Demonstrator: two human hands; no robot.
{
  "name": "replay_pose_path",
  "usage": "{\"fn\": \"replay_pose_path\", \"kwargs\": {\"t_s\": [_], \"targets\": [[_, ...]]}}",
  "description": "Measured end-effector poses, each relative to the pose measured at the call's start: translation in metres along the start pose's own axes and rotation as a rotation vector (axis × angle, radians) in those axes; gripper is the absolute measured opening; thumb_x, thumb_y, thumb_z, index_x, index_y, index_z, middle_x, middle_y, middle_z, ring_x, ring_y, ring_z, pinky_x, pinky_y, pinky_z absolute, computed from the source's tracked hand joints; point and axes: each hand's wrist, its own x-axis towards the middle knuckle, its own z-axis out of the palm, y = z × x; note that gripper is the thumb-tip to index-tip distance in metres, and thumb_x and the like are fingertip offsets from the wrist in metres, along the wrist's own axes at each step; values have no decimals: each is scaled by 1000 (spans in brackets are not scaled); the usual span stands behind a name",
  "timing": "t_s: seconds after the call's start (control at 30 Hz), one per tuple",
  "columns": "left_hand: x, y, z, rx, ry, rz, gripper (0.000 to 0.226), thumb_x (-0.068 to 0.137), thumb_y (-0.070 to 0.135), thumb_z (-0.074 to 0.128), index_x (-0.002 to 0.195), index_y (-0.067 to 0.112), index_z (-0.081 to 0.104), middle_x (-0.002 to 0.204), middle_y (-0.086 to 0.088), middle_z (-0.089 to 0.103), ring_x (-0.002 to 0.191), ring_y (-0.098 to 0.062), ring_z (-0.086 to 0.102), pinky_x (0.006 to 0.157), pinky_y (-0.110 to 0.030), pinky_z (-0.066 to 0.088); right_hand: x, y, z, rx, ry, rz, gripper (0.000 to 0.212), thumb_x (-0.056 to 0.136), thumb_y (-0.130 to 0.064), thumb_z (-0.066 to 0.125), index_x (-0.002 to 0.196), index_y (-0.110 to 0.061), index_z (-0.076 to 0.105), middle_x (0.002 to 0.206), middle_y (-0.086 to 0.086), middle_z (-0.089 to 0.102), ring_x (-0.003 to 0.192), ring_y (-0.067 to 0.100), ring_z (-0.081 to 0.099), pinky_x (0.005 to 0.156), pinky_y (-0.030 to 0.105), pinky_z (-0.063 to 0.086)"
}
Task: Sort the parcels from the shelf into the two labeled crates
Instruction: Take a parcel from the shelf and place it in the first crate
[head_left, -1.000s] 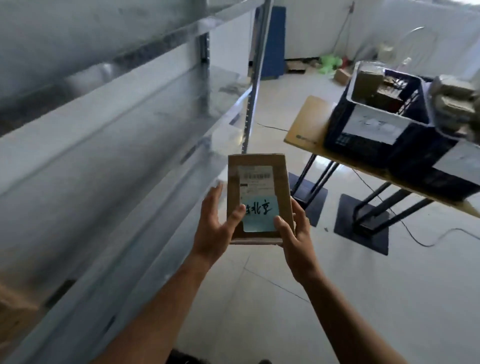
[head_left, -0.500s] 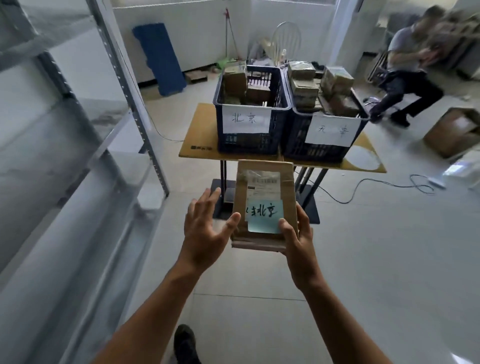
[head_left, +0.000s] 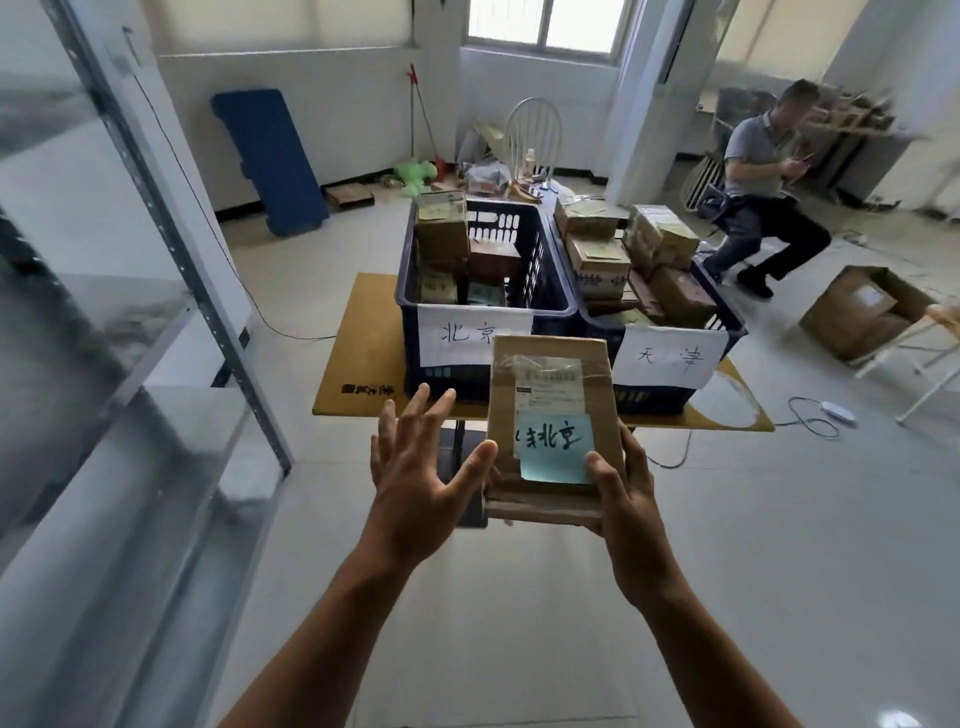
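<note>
Right thumb (head_left: 597, 467) is clamped on top of the parcel (head_left: 553, 384), right by the blue note (head_left: 556, 454). The rest of the right hand (head_left: 626, 493) wraps under the near right corner, so that hand is basically carrying it. Left hand (head_left: 415, 478) is wide open with its fingers (head_left: 415, 415) spread and straight. Its thumb tip is at the parcel's left edge, touching or just off it, can't tell.

The parcel is in the air just short of the table's (head_left: 358, 358) near edge, label side up. Its long axis runs away from the person toward the crates, with the note at the near end.

The note looks like it matches the label on the left crate (head_left: 408, 291), not the right crate (head_left: 732, 325). I'd get the left hand back under it and carry it over the near rim. Then I'd lower it flat into the open gap on the right side of that crate rather than tossing it, since the boxes in there are stacked tall.
</note>
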Motion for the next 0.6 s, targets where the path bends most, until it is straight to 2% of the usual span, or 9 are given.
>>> {"fn": "replay_pose_path", "kwargs": {"t_s": [0.07,0.13,0.23,0.33,0.43,0.5,0.6], "targets": [[33,0,-4,4,-3,17,77,80,84,35,150,56,19,169,18,2,155,-13,-14,125,-59,2,32,-6,4,-16,15,-8,52,94,-44,59,143,-57,45,137,5,58,119,20,68,86,42,64],[62,0,-2,7,-2,19,80,79,85,35,151,53,22,169,18,1,155,-13,-15,125,-58,0,62,-12,9,-17,8,-14,54,95,-45,60,146,-52,44,140,7,55,122,22,67,88,46,64],[99,4,12,18,-16,28,83,80,85,34,154,50,24,170,18,1,153,-11,-19,125,-58,-2,103,-18,12,-48,30,-17,57,93,-50,62,147,-55,42,144,9,50,126,27,63,90,49,63],[133,10,30,6,-46,24,76,79,85,33,148,57,20,169,18,1,148,-4,-21,125,-52,-5,145,-16,11,-65,43,-32,57,93,-53,60,146,-58,40,146,7,46,127,27,62,90,46,64],[173,15,46,-3,-49,15,72,79,88,30,145,61,18,168,21,0,149,-3,-21,123,-48,-5,188,-8,2,30,29,-1,57,94,-50,60,147,-57,41,146,6,48,123,24,65,91,45,63],[203,18,55,22,-12,27,76,80,92,24,148,58,22,169,20,1,154,-8,-16,125,-51,-3,220,-5,-6,80,-4,10,59,94,-49,60,149,-55,40,145,6,50,122,23,67,91,44,63],[246,24,63,104,25,48,89,82,93,20,155,45,30,169,18,6,157,-15,-7,125,-59,4,268,-8,-15,109,-28,18,60,93,-51,61,148,-58,39,145,8,49,120,24,68,89,44,64]]}}
